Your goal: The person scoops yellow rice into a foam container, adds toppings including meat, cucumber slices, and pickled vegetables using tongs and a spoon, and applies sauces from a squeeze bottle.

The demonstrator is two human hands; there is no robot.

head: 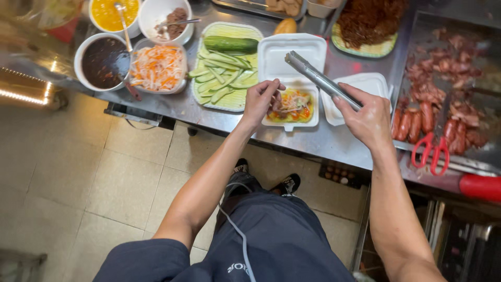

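White foam box [290, 112]: centre frame; I keep left hand [261, 99] pinching toppings low inside.
Steel tongs [319, 79]: right hand [368, 117] clamped on them, held clear above.

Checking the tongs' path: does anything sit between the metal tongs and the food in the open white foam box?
Nothing visible does. The metal tongs in the right hand hang above the open white foam box; the left hand touches the food at its left side only.
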